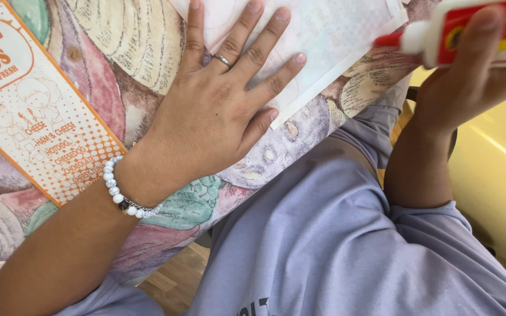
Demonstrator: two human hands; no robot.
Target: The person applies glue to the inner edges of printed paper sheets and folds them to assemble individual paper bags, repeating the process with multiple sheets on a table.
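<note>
My left hand (221, 102) lies flat, fingers spread, pressing on a pale sheet of paper (335, 35) at the top of the patterned table (130, 64). It wears a ring and a white bead bracelet at the wrist. My right hand (469, 82) is at the upper right, off the table's edge, closed around a red and yellow glue tube (487, 29). The tube's white neck and red tip point left toward the paper's right corner. The tip hangs just beside the paper without touching it.
An orange and white printed card (36, 111) lies on the table's left side. My lap in a lilac shirt (323, 234) fills the lower middle. A yellow surface (499, 175) stands at the right, and wooden floor (177, 281) shows below the table.
</note>
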